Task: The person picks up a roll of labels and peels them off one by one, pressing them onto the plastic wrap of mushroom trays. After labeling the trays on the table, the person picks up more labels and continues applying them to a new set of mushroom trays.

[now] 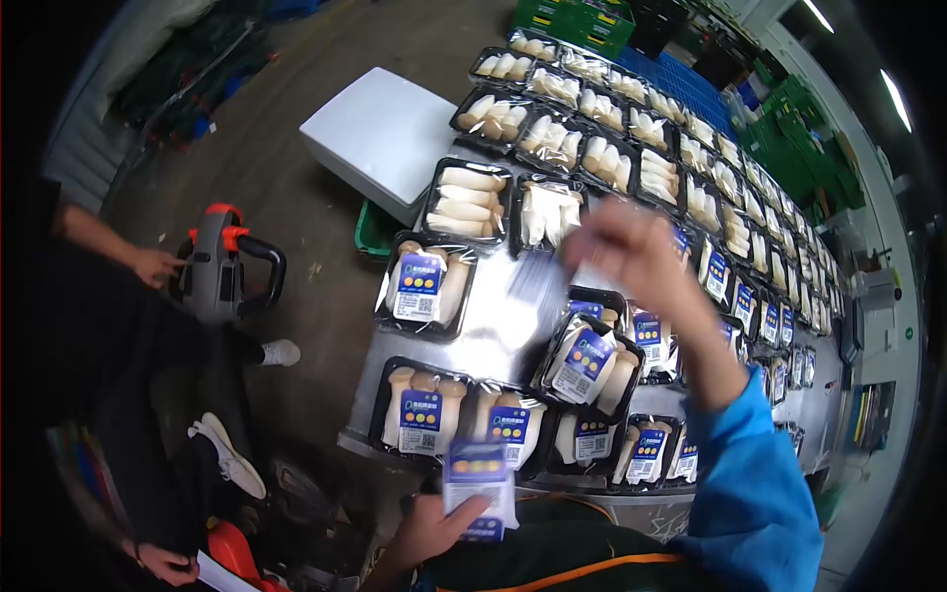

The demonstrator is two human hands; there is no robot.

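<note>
My left hand is closed around a stack of blue-and-white printed labels, thumb on top, low at the table's front edge. My right hand, in a blue sleeve, reaches over the table and is smeared by motion. A blurred greyish patch lies just left of its fingertips; I cannot make out what it is. Behind the hand sits an unlabelled film-wrapped tray of pale mushrooms. Nearer to me, a labelled mushroom tray rests tilted on others, and another labelled tray lies at the front left.
Rows of wrapped mushroom trays cover the metal table. A white foam box stands beyond its left edge. A person's hand is near a grey-and-red machine handle at left. Green crates stand behind.
</note>
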